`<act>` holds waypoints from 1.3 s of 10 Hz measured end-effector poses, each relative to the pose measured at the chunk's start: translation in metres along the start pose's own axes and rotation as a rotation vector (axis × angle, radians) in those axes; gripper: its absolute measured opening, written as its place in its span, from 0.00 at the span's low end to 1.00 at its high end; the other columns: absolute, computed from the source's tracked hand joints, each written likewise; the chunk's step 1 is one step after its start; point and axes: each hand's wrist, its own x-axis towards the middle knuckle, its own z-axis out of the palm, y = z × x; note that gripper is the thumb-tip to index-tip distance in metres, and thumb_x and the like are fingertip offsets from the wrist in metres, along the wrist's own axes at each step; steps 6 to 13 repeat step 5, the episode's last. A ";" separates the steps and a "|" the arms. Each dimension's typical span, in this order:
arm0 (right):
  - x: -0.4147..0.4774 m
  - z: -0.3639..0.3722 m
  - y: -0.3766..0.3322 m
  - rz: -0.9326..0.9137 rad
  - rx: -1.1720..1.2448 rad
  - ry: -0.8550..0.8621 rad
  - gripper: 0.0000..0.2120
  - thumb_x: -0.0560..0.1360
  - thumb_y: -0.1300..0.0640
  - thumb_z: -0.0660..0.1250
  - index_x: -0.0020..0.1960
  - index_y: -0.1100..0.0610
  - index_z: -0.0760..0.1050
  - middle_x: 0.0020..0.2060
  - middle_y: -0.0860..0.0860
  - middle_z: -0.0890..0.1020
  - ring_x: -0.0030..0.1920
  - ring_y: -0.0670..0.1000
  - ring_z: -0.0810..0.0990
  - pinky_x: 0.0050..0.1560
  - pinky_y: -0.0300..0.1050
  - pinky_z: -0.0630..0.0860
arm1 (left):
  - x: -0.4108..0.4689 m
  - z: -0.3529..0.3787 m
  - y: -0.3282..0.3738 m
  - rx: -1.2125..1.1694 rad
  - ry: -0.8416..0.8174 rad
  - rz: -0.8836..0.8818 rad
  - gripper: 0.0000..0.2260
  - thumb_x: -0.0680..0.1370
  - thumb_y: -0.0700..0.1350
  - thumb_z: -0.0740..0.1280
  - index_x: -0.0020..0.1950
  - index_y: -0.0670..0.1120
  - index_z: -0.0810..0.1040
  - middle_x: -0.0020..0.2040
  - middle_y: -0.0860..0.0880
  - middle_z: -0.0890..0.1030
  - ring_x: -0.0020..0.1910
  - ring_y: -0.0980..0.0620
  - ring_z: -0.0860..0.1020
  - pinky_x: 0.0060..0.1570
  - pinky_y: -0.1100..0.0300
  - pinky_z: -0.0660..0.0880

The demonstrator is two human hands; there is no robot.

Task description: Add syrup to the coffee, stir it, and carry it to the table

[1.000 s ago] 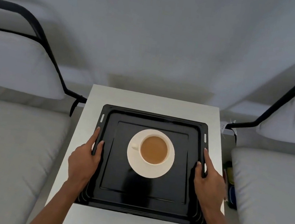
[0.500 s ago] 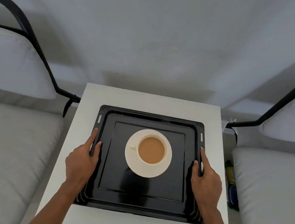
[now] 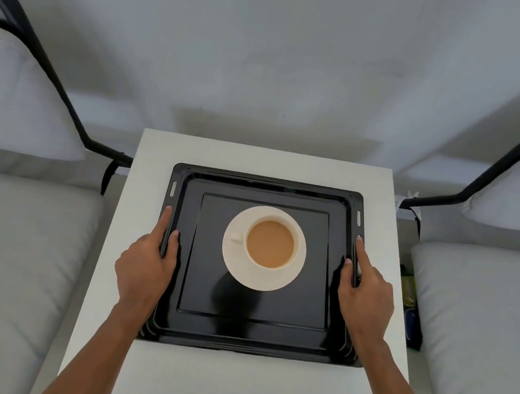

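Observation:
A white cup of milky coffee (image 3: 269, 244) stands on a white saucer (image 3: 287, 277) in the middle of a black tray (image 3: 249, 332). The tray lies on a small white table (image 3: 257, 159). My left hand (image 3: 145, 264) grips the tray's left rim, thumb inside the rim and fingers along the outside. My right hand (image 3: 367, 292) grips the right rim the same way. The cup's handle points left. No spoon or syrup is in view.
A grey cushioned seat (image 3: 9, 261) with a black frame (image 3: 46, 66) stands left of the table, and another grey seat (image 3: 484, 328) stands on the right. Some small coloured objects (image 3: 409, 301) sit in the gap beside the right seat. A plain wall is behind.
The view has drawn in slightly and shifted; more of the table shows below the tray. Both hands keep their hold on the tray's rims and the cup has not moved on it.

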 end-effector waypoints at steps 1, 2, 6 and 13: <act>-0.002 -0.001 0.001 -0.017 -0.045 -0.010 0.24 0.83 0.54 0.64 0.78 0.48 0.68 0.29 0.50 0.72 0.28 0.53 0.72 0.31 0.44 0.66 | 0.000 -0.002 0.000 0.012 -0.012 0.011 0.22 0.82 0.52 0.62 0.77 0.56 0.68 0.28 0.50 0.73 0.27 0.52 0.70 0.25 0.64 0.57; -0.001 -0.003 0.003 -0.033 -0.093 -0.037 0.26 0.83 0.52 0.63 0.80 0.47 0.65 0.42 0.54 0.72 0.34 0.54 0.73 0.32 0.45 0.73 | -0.001 -0.005 -0.002 0.013 -0.028 0.018 0.23 0.82 0.52 0.62 0.78 0.56 0.66 0.28 0.51 0.72 0.27 0.54 0.69 0.25 0.63 0.58; -0.062 -0.042 0.015 0.021 -0.024 -0.188 0.39 0.78 0.36 0.59 0.82 0.55 0.57 0.70 0.57 0.68 0.67 0.59 0.70 0.59 0.57 0.78 | -0.044 -0.033 -0.016 -0.120 -0.079 0.010 0.34 0.78 0.61 0.64 0.80 0.50 0.57 0.55 0.44 0.74 0.52 0.44 0.75 0.45 0.42 0.79; -0.062 -0.042 0.015 0.021 -0.024 -0.188 0.39 0.78 0.36 0.59 0.82 0.55 0.57 0.70 0.57 0.68 0.67 0.59 0.70 0.59 0.57 0.78 | -0.044 -0.033 -0.016 -0.120 -0.079 0.010 0.34 0.78 0.61 0.64 0.80 0.50 0.57 0.55 0.44 0.74 0.52 0.44 0.75 0.45 0.42 0.79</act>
